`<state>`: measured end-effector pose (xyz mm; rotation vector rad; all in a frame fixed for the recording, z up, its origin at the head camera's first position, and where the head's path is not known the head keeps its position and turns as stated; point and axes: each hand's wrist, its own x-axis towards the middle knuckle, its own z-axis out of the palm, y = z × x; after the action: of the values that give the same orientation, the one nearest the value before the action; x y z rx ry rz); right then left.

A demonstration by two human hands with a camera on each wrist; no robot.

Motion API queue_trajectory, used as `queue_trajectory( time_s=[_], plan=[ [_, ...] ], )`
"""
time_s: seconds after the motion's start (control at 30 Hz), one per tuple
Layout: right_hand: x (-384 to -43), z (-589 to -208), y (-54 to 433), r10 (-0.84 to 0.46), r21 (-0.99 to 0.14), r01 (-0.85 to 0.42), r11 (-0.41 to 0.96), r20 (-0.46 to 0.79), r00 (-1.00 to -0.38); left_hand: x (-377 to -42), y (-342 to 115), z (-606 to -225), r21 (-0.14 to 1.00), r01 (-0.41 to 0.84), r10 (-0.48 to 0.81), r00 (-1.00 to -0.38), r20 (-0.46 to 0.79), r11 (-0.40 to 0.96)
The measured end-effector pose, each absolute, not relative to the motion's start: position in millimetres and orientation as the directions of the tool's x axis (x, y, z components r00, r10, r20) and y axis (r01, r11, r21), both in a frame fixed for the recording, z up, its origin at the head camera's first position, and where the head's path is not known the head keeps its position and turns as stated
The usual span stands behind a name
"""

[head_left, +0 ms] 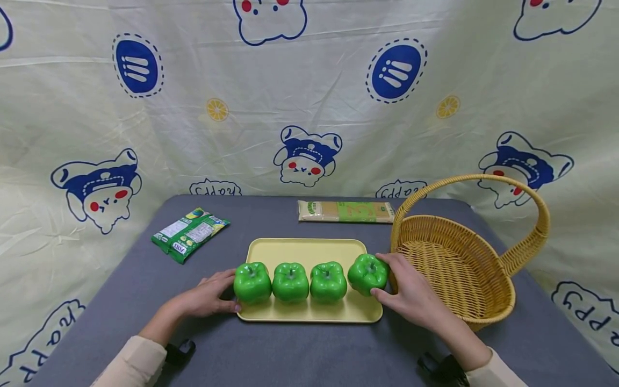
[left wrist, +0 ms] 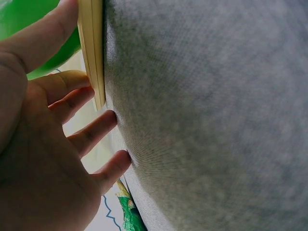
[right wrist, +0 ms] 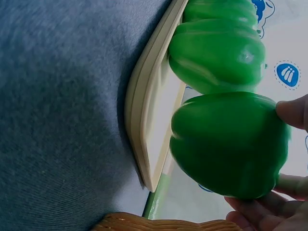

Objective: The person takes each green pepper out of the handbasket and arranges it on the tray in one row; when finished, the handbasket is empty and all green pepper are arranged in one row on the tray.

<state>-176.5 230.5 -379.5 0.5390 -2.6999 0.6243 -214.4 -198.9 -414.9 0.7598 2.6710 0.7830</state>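
Note:
My right hand [head_left: 411, 290] pinches a green bell pepper [head_left: 368, 274] between thumb and fingers, over the right end of the yellow tray [head_left: 309, 314]. In the right wrist view that pepper [right wrist: 231, 144] appears lifted off the tray and slightly tilted. Three more green bell peppers stand upright in a row to its left, the leftmost pepper [head_left: 252, 282] close to my left hand [head_left: 213, 294]. My left thumb and index finger are at the tray's left rim, and the other fingers spread loosely over the grey cloth in the left wrist view.
A wicker basket [head_left: 503, 295] with a tall arched handle stands just right of the tray, behind my right hand. Toward the back lies a long packet of noodles [head_left: 355, 212]. A green snack bag [head_left: 189, 234] lies at the back left. A printed curtain [head_left: 309, 80] hangs behind the table.

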Motion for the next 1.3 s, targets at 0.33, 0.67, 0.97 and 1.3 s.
queue_trajectory(
  time_s=[0.33,0.67,0.97,1.3],
  plan=[
    [-182.7,-382.5,231.2,-0.323,-0.334,-0.443,0.832,0.356,-0.877,-213.2,-197.8,-412.5,0.568,0.402,0.546,-0.832,-0.102,0.718],
    [-184.9,-382.7,230.1,-0.362,-0.304,-0.462,0.833,0.332,-0.871,-214.0,-198.1,-413.5,0.564,0.400,0.542,-0.834,-0.104,0.723],
    [-186.9,-383.5,229.3,-0.377,-0.291,-0.460,0.839,0.301,-0.876,-214.1,-197.9,-413.8,0.565,0.396,0.542,-0.833,-0.110,0.724],
    [-191.4,-379.1,232.1,-0.404,-0.315,-0.464,0.828,0.240,-0.883,-214.3,-198.6,-414.1,0.563,0.398,0.542,-0.834,-0.107,0.724]
  ],
)
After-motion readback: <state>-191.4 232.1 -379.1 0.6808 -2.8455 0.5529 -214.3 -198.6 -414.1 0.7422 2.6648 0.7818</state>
